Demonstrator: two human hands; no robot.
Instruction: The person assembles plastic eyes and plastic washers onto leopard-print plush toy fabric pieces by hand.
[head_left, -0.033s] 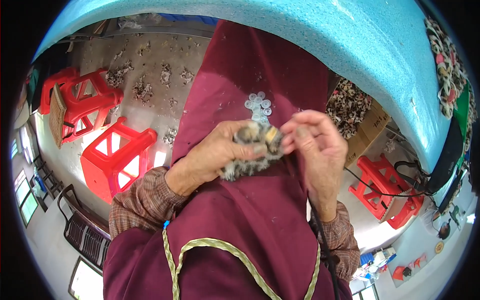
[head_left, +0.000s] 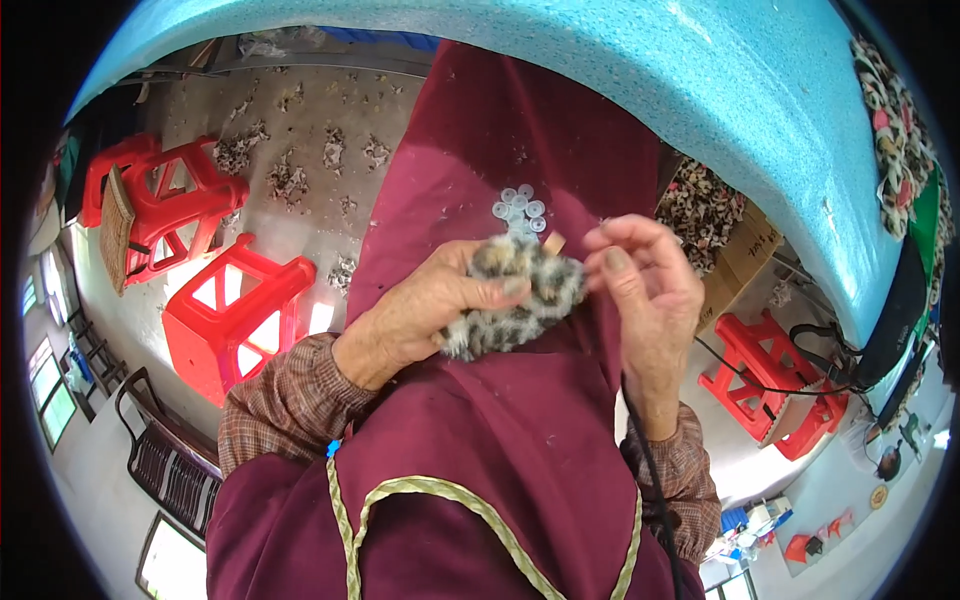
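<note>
My left hand [head_left: 418, 302] grips a small furry plush piece [head_left: 515, 322], mottled grey, black and cream, with its thumb pressed on top. From the upper edge of the plush sticks a small tan tab [head_left: 555, 242]. My right hand [head_left: 648, 285] is beside the plush's right end, thumb and fingertips drawn together. Whatever they pinch, if anything, is too small to make out. Just beyond the plush, several translucent round plastic discs [head_left: 518, 206] lie in a cluster on the dark red apron cloth [head_left: 480, 400] over my lap.
A light blue curved surface [head_left: 640, 60] arches across the far side. Red plastic stools [head_left: 235, 315] stand at left, another red stool [head_left: 750, 365] at right. A cardboard box [head_left: 745, 262] holds many mottled fabric pieces. Scraps [head_left: 288, 182] litter the floor, and a dark cord hangs by my right arm.
The plush has tilted in my left hand, so the tan patch on it now shows as a tab at its upper edge. My right hand has shifted slightly to the right.
</note>
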